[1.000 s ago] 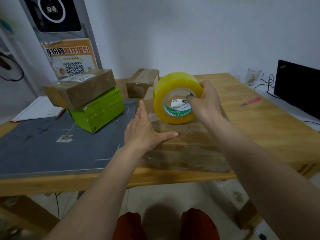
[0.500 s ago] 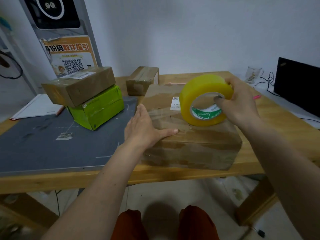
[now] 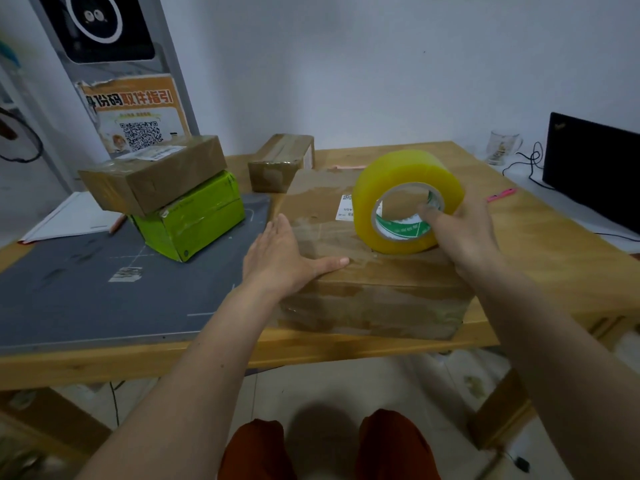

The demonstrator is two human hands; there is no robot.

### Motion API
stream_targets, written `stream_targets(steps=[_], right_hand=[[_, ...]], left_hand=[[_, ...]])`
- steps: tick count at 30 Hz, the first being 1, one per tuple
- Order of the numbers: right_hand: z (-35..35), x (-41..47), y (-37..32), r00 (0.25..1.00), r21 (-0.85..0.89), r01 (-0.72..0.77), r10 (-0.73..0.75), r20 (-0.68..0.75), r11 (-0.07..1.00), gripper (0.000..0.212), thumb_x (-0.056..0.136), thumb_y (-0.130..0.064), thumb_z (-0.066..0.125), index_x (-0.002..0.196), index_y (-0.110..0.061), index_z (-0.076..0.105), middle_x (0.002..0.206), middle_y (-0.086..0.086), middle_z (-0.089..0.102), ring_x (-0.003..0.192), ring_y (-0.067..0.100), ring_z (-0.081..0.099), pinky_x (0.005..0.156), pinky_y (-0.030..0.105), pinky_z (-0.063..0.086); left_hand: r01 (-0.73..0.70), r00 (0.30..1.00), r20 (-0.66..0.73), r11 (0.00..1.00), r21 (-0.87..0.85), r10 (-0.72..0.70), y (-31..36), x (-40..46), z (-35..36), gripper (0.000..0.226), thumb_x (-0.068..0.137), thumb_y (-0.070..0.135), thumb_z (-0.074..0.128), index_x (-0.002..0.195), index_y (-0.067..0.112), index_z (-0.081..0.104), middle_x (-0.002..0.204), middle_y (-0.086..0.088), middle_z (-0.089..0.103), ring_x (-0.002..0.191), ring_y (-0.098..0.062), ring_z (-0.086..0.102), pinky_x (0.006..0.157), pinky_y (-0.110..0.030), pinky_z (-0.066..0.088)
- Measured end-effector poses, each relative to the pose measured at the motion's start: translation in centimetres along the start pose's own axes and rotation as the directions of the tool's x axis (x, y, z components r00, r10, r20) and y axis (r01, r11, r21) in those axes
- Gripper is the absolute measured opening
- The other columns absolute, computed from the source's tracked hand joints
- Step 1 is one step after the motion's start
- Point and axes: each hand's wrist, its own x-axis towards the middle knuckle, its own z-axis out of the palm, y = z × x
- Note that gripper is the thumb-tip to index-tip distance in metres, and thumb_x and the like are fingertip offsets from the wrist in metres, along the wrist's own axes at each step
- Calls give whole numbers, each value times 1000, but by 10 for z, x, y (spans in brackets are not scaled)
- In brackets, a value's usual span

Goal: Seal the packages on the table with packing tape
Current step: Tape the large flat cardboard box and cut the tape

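Observation:
A large brown cardboard package [image 3: 374, 299] lies at the table's front edge, its top streaked with clear tape. My left hand [image 3: 277, 258] presses flat on the package's near left corner, fingers straight and thumb spread along the front edge. A big roll of yellow packing tape [image 3: 398, 181] stands on its rim on the package's right side. My right hand [image 3: 464, 230] grips the roll, with a finger hooked into its core. A white label [image 3: 344, 209] shows on the package top behind the roll.
A brown box [image 3: 152, 174] is stacked on a green box [image 3: 194, 220] on the grey mat [image 3: 69, 296] at left. A small brown box [image 3: 280, 161] sits at the back. A pink cutter [image 3: 502, 194], glass mug [image 3: 500, 147] and black laptop [image 3: 595, 168] lie to the right.
My right hand carried the tape roll rightwards over the package and then lowered it onto the package's right side. My left hand has stayed pressed on the near left corner.

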Motion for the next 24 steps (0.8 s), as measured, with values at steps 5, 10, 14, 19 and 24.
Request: stream_targets(steps=[5, 10, 14, 19, 24], right_hand=[[-14, 0, 3, 996, 38, 89, -89, 15, 995, 29, 87, -12, 67, 111, -19, 53, 102, 5, 64, 100, 31, 61, 84, 46, 51], [-43, 12, 12, 984, -40, 177, -177, 1, 983, 36, 87, -12, 67, 116, -28, 53, 100, -8, 64, 100, 21, 62, 88, 38, 50], [-38, 9, 16, 988, 14, 126, -124, -95, 992, 44, 84, -19, 71, 126, -20, 59, 113, 1, 66, 104, 21, 63, 91, 38, 52], [-24, -6, 38, 994, 186, -76, 89, -65, 980, 14, 81, -21, 76, 94, -20, 71, 97, 8, 72, 93, 25, 68, 80, 47, 56], [-35, 5, 30, 997, 138, 68, -62, -50, 988, 15, 87, -21, 69, 102, -22, 69, 95, -2, 69, 90, 17, 65, 76, 31, 46]], left_hand=[[10, 1000, 3, 1000, 11, -10, 0, 0, 0, 134, 49, 91, 59, 154, 20, 17, 161, 0, 23, 146, -23, 28, 111, -45, 34], [9, 1000, 10, 1000, 16, -9, 0, 0, 1, 136, 44, 94, 54, 153, 20, 20, 160, 0, 27, 144, -23, 30, 110, -45, 35], [-5, 1000, 15, 999, 49, 4, 0, -1, 1, 135, 48, 95, 51, 154, 19, 18, 162, 0, 22, 147, -22, 25, 113, -43, 30], [-27, 998, 57, 992, 124, 20, -1, -1, 0, 143, 43, 98, 35, 157, 14, 10, 165, -1, 8, 151, -19, 10, 118, -41, 18], [-28, 996, 83, 990, 141, 16, 0, -1, -2, 142, 45, 97, 35, 157, 13, 10, 165, -1, 8, 151, -18, 9, 119, -40, 18]])
